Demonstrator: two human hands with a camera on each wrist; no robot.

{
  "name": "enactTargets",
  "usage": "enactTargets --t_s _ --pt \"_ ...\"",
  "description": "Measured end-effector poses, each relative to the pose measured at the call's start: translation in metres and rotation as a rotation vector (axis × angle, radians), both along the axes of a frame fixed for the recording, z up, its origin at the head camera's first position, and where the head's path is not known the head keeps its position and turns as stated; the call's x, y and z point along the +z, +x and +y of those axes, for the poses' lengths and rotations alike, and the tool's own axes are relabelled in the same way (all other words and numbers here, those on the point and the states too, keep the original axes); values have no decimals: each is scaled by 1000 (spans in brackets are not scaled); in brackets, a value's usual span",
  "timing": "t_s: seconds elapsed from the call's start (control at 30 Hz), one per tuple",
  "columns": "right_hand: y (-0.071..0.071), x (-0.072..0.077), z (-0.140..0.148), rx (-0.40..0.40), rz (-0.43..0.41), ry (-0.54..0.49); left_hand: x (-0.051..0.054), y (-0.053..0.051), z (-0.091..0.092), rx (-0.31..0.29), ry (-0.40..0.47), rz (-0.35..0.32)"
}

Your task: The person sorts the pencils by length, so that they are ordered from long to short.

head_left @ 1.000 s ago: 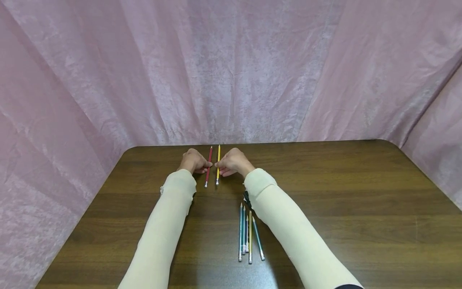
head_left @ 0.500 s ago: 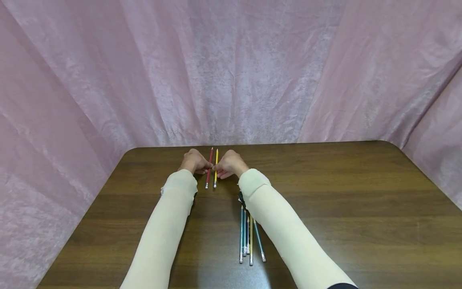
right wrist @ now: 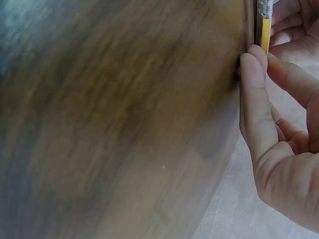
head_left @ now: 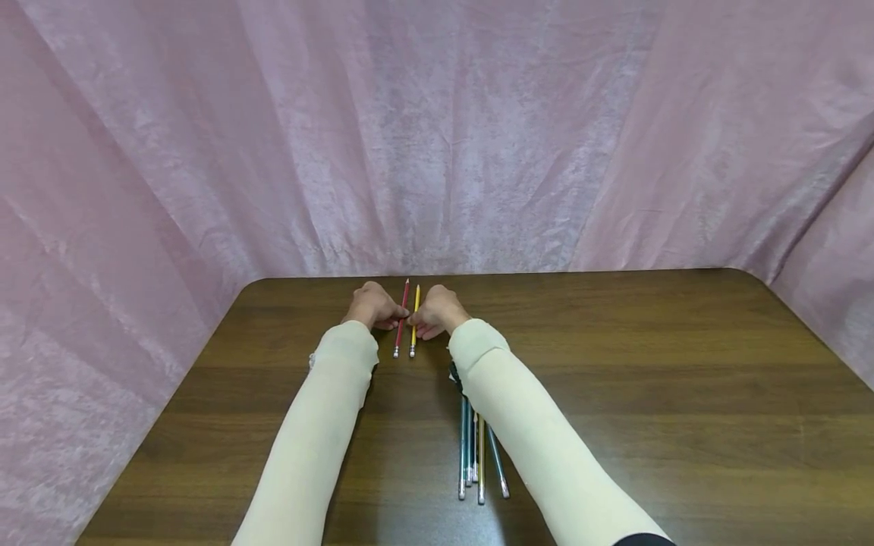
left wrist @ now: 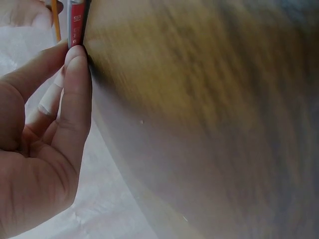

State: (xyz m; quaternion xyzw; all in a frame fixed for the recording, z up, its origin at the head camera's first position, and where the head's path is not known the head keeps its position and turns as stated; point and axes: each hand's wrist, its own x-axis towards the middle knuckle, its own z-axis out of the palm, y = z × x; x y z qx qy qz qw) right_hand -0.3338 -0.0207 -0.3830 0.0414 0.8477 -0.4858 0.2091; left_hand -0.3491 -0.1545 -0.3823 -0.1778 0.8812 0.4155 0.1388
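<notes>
Near the table's far edge, my left hand (head_left: 374,305) pinches a red pencil (head_left: 401,318) between thumb and fingers. My right hand (head_left: 439,311) pinches a yellow pencil (head_left: 415,322) just to the right of it. Both pencils lie nearly parallel, tips pointing away and eraser ends toward me, with a narrow gap between them. In the left wrist view the red pencil (left wrist: 76,25) stands at the fingertips of the left hand (left wrist: 45,129). The right wrist view has the yellow pencil (right wrist: 265,35) at the fingertips of the right hand (right wrist: 284,134).
Closer to me on the brown wooden table (head_left: 649,364) lies a group of several pencils, among them a teal pencil (head_left: 462,455) and a gold pencil (head_left: 481,462). The right sleeve (head_left: 539,432) covers part of them. A pink curtain (head_left: 437,136) hangs behind the table.
The right hand has brought the yellow pencil left, closer to the red one, and slightly toward me. The left hand has stayed nearly still. The whole view has shifted slightly.
</notes>
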Motion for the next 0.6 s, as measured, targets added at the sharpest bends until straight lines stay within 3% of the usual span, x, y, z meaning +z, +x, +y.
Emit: enactTargets --t_s 0.6 --pt "-3 -4 -4 -39 8 26 -1 1 1 20 -17 6"
